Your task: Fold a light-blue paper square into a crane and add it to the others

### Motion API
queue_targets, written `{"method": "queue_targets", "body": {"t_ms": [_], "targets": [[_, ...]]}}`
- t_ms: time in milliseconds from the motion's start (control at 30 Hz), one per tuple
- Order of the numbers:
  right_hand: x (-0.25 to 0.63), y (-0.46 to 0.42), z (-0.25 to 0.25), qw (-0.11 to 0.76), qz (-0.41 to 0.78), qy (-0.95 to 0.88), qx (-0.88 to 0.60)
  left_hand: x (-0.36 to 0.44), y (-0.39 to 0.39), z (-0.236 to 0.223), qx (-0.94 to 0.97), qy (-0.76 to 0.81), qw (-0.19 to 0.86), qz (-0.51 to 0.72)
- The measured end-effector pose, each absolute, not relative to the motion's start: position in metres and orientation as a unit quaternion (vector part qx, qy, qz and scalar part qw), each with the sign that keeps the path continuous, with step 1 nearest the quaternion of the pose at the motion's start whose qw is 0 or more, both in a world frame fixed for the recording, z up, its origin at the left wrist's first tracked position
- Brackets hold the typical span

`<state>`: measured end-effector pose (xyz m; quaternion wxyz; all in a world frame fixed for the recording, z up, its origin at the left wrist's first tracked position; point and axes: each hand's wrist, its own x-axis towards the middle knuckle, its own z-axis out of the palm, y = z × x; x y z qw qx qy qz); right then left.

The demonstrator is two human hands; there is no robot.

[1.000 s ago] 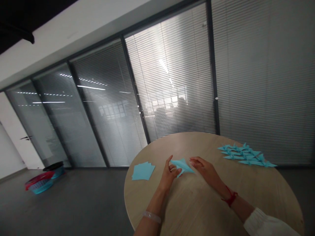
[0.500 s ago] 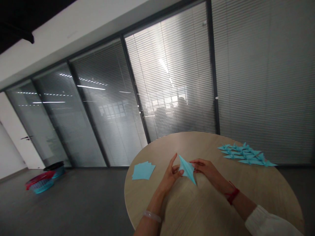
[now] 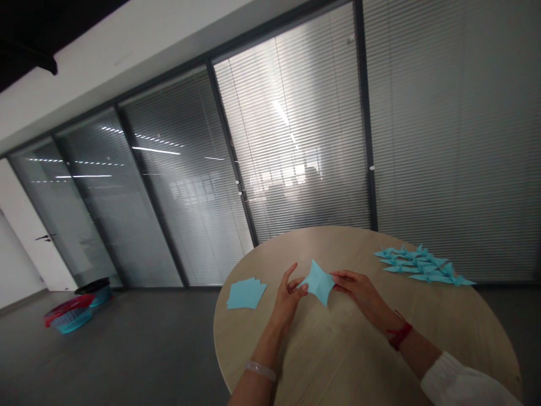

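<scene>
Between my hands is a sheet of light-blue origami paper (image 3: pixel 320 283), its sides curving in and its corners drawn out to points. My left hand (image 3: pixel 291 296) pinches the left corner between thumb and fingers, with the index finger raised. At the opposite corner, my right hand (image 3: pixel 353 286) grips the paper with its fingers close together; its thumb is mostly hidden. The paper is held above the table, tilted toward me. Left of my hands lies a loose stack of blue paper squares (image 3: pixel 246 294). Several folded blue paper cranes (image 3: pixel 422 265) sit in rows at the right.
Everything stands on a round wooden table (image 3: pixel 338 361). Behind it runs a glass partition with blinds (image 3: pixel 296 141). On the floor at left are a red and blue basket (image 3: pixel 70 316) and a dark-rimmed blue one (image 3: pixel 99 292).
The paper has opened from a narrow, creased diamond into a wider, flatter four-pointed shape. My left hand has shifted slightly left; the right hand has barely moved.
</scene>
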<state>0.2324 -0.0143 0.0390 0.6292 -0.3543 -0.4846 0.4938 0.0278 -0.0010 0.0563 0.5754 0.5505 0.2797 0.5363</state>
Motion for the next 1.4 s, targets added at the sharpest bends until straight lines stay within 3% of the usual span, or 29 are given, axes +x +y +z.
{"method": "queue_targets", "body": {"t_ms": [467, 700, 1167, 1400], "targets": [[0.223, -0.01, 0.034, 0.615, 0.507, -0.481, -0.365, 0.03, 0.002, 0.052, 0.606, 0.302, 0.519, 0.522], [0.225, -0.015, 0.039, 0.579, 0.399, -0.59, -0.397, 0.032, 0.001, 0.052, 0.542, 0.284, 0.592, 0.524], [0.226, -0.018, 0.035, 0.551, 0.178, -0.721, -0.38, 0.031, -0.003, 0.053, 0.532, 0.291, 0.628, 0.487], [0.224, -0.014, 0.03, 0.552, 0.182, -0.722, -0.377, 0.033, 0.006, 0.042, 0.584, 0.298, 0.588, 0.474]]}}
